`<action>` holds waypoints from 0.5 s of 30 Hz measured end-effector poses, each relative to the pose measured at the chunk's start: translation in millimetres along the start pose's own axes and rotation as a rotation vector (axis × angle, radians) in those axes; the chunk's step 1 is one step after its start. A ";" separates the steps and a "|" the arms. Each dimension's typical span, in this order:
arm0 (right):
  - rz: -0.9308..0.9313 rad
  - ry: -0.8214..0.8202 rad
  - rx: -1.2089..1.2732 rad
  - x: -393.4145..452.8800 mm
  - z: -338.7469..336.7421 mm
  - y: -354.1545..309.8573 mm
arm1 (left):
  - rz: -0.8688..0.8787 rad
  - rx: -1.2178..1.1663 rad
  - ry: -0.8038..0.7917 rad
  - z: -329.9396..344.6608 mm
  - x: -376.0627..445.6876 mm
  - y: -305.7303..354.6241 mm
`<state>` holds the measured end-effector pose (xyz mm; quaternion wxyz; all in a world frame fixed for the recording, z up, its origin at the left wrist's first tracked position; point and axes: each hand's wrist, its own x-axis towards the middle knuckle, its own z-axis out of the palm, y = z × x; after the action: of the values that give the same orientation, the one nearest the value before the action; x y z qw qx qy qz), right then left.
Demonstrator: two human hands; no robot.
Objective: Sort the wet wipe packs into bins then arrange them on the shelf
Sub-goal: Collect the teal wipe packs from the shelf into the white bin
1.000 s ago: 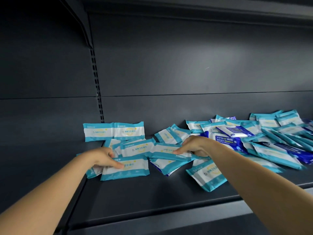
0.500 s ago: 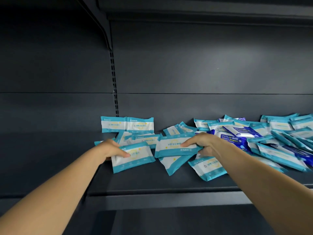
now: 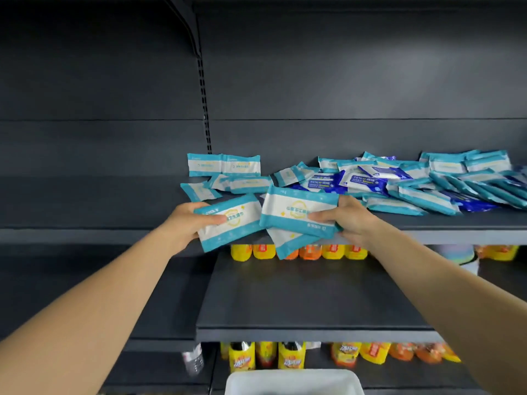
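Head view: the left hand [image 3: 188, 223] grips one teal pack [image 3: 231, 220] and the right hand [image 3: 345, 220] pinches two teal packs [image 3: 299, 215], all in front of the shelf [image 3: 456, 223] edge. They look light, soft and slippery; hold by the short edges.

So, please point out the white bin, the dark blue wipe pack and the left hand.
white bin [image 3: 293, 379]: head view, on its top rim.
dark blue wipe pack [image 3: 363, 179]: head view, on its printed front.
left hand [image 3: 188, 223]: head view, on its back.
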<state>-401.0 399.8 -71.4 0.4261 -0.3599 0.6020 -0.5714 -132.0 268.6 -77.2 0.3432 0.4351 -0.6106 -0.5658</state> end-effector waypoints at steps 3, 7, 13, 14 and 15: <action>0.028 0.012 0.063 -44.5 -1.8 26.6 | -0.024 0.010 -0.102 7.8 -36.8 -19.9; 0.131 0.071 0.112 -87.7 -3.6 93.2 | -0.104 0.009 -0.159 23.5 -73.8 -80.4; 0.344 0.210 0.091 -129.5 -15.0 222.1 | -0.347 -0.013 -0.134 58.0 -107.6 -221.5; 0.372 0.220 0.098 -133.0 -19.0 245.2 | -0.389 -0.013 -0.120 64.3 -112.0 -243.9; 0.406 0.233 0.100 -135.4 -23.4 267.8 | -0.427 -0.017 -0.109 69.9 -115.4 -266.3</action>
<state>-357.2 556.9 -324.4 0.4770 -0.1415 0.6782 -0.5408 -113.1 407.1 -340.9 0.1855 0.5204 -0.5175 -0.6534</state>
